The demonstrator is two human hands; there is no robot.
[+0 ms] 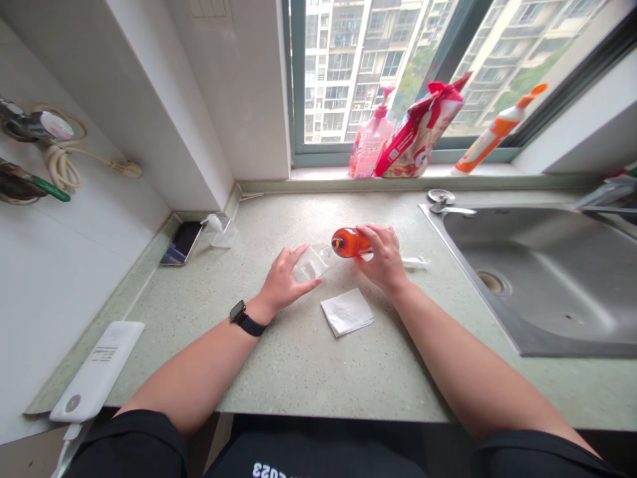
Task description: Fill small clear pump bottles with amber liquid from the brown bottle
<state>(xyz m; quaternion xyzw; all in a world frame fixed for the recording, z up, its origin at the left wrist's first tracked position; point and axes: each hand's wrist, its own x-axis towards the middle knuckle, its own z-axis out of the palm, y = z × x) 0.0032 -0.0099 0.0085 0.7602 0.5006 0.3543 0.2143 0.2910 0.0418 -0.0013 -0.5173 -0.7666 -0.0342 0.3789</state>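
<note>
My right hand [382,257] grips a small amber-orange bottle [348,242], tipped on its side with its mouth toward the left. My left hand [284,282], with a black watch on its wrist, holds a small clear plastic container [312,263] on the green speckled counter [298,358], right under the bottle's mouth. A folded white tissue [347,311] lies on the counter just in front of both hands. A thin white object [415,263] lies behind my right hand.
A steel sink [547,279] fills the right side. On the windowsill stand a pink pump bottle [371,136], a red refill pouch [421,133] and an orange-capped bottle [492,136]. A phone [182,243], a clear dispenser [221,231] and a white power bank [97,372] lie at left.
</note>
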